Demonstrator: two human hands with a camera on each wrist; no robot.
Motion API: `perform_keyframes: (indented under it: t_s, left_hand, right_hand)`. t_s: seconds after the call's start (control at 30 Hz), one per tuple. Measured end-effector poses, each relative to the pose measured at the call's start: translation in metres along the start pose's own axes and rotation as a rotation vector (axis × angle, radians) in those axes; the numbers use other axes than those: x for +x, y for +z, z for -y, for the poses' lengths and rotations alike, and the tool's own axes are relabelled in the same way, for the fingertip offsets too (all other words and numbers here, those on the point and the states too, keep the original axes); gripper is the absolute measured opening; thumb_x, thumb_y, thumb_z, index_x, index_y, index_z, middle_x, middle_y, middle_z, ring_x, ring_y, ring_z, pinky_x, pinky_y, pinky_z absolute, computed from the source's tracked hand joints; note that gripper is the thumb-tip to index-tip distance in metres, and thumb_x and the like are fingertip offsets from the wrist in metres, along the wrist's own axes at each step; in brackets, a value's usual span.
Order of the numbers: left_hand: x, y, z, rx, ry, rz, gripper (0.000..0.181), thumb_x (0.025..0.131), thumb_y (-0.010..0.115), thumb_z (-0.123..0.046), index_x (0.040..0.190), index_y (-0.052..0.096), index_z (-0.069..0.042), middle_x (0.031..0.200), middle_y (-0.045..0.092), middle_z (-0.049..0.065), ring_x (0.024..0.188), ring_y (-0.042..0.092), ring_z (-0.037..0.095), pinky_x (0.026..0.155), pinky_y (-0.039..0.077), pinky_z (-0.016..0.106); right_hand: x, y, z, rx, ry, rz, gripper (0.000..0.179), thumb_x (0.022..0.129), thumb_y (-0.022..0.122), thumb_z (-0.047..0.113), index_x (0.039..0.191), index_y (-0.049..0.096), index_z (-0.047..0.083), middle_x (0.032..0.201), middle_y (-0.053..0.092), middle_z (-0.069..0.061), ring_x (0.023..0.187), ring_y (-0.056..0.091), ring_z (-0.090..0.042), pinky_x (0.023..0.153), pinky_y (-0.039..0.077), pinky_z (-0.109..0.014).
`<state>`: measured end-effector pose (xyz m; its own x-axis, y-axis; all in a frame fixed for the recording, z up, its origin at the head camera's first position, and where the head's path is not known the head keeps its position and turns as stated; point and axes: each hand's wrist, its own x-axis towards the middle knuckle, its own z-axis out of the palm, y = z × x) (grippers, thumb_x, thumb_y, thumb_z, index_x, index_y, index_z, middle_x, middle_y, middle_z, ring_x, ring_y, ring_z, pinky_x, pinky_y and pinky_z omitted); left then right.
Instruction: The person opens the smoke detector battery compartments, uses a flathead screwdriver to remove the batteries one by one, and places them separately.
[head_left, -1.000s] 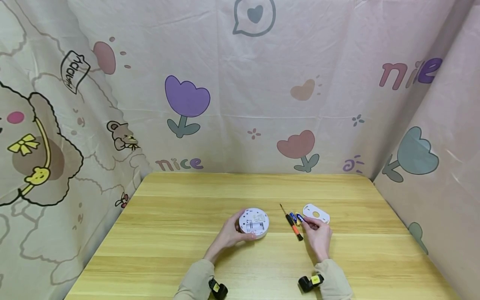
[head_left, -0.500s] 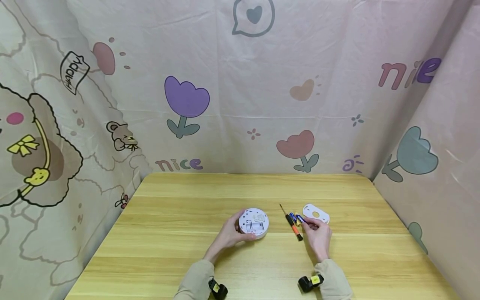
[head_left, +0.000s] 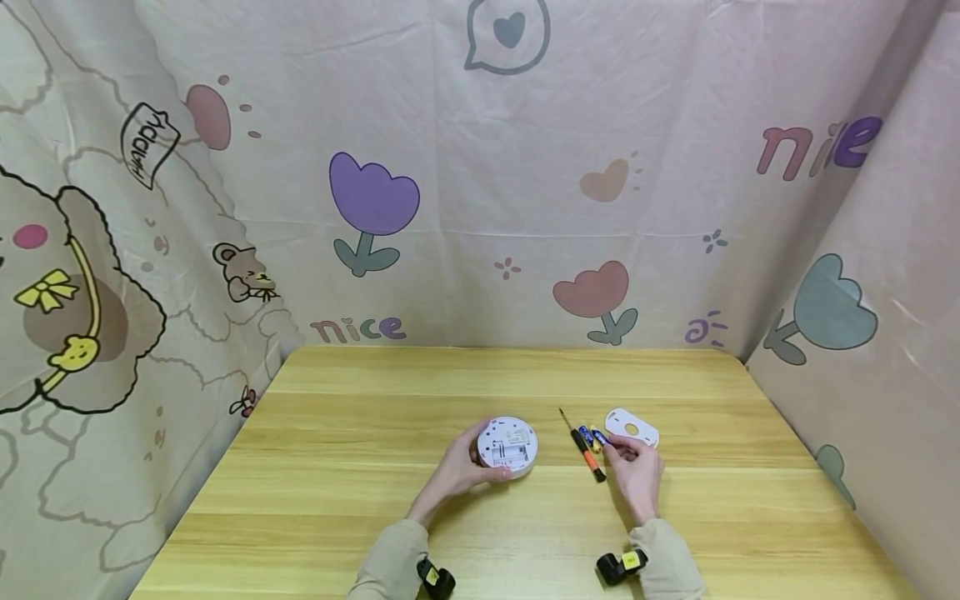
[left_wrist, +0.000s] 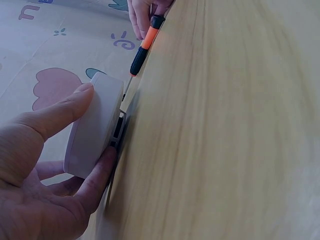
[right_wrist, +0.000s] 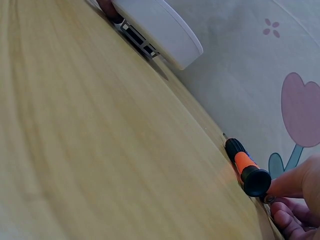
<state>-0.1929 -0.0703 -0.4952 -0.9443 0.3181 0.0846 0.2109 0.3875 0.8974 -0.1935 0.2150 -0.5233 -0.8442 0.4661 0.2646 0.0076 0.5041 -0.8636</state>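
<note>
Device [head_left: 507,440]: round, white and compact, its back tilted up toward the head camera, in a person's grasp near the middle of the wooden table [head_left: 337,408]; whether its lower edge touches the wood cannot be told.

Battery compartment [head_left: 511,455]: uncovered, a rectangular recess in the device's back, on the side nearer the person, below a printed label [head_left: 517,436].

Left hand [head_left: 459,463]: curled around the device from its left side, thumb along the near edge, fingers spread around the casing, as the left wrist view shows.

Right hand [head_left: 639,475]: well apart from the device, thumb and fingertips pinching one end of a blue battery [head_left: 601,436] low over the table; the other fingers are folded in.

Second battery [head_left: 586,433]: blue, between the pinched one and the screwdriver, just beside both.

Screwdriver [head_left: 588,455]: black and orange handle, lying between the device and the batteries, its slim shaft pointing away from the person.

White plate [head_left: 619,418]: oblong with rounded ends and a round central hole, flat on the table just beyond the right hand.

Backdrop [head_left: 480,200]: pale cloth printed with tulips, hearts and the word "nice," hanging behind the table.
</note>
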Motion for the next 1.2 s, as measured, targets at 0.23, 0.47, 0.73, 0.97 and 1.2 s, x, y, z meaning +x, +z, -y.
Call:
perform_keyframes:
  t_s: [0.23, 0.47, 0.73, 0.97, 1.2]
  left_hand:
    - [0.000, 0.000, 0.000, -0.007, -0.008, 0.003, 0.097, 0.061, 0.080, -0.029, 0.138, 0.028, -0.001, 0.134, 0.041, 0.022, 0.103, 0.054, 0.024, 0.086, 0.050, 0.033]
    - [0.001, 0.000, 0.001, -0.009, -0.003, 0.003, 0.098, 0.061, 0.080, -0.030, 0.138, 0.028, -0.001, 0.136, 0.039, 0.022, 0.109, 0.052, 0.028, 0.091, 0.048, 0.039]
    - [0.001, -0.001, 0.002, -0.005, 0.013, 0.006, 0.097, 0.061, 0.080, -0.029, 0.137, 0.028, 0.000, 0.137, 0.039, 0.021, 0.114, 0.049, 0.029, 0.095, 0.046, 0.042]
    - [0.002, -0.001, 0.004, 0.013, -0.001, 0.014, 0.097, 0.060, 0.080, -0.031, 0.138, 0.029, -0.003, 0.136, 0.040, 0.020, 0.110, 0.051, 0.026, 0.092, 0.047, 0.037]
    - [0.002, -0.002, 0.005, 0.003, 0.007, 0.024, 0.097, 0.061, 0.080, -0.030, 0.138, 0.029, -0.002, 0.136, 0.040, 0.021, 0.110, 0.051, 0.027, 0.092, 0.047, 0.040]
  right_hand:
    - [0.000, 0.001, -0.001, 0.008, -0.011, -0.005, 0.014, 0.071, 0.070, 0.006, 0.085, 0.070, 0.005, 0.076, 0.068, -0.012, 0.054, 0.052, 0.002, 0.049, 0.045, -0.010]
    - [0.001, 0.000, -0.001, 0.024, -0.015, -0.002, 0.014, 0.073, 0.070, 0.008, 0.087, 0.070, 0.006, 0.080, 0.068, -0.012, 0.057, 0.052, 0.001, 0.052, 0.046, -0.010]
    - [-0.001, 0.001, 0.000, 0.130, -0.041, -0.027, 0.015, 0.072, 0.071, 0.007, 0.088, 0.070, 0.007, 0.079, 0.063, -0.007, 0.057, 0.050, 0.001, 0.050, 0.045, -0.010]
    - [-0.004, 0.003, 0.004, 0.346, -0.140, 0.037, 0.020, 0.074, 0.069, 0.003, 0.094, 0.068, 0.002, 0.091, 0.060, -0.009, 0.066, 0.052, -0.003, 0.056, 0.048, -0.009]
    - [-0.015, 0.003, 0.026, 0.480, -0.206, 0.188, 0.021, 0.075, 0.065, -0.003, 0.096, 0.063, -0.009, 0.098, 0.057, -0.024, 0.071, 0.054, -0.010, 0.061, 0.051, -0.013]
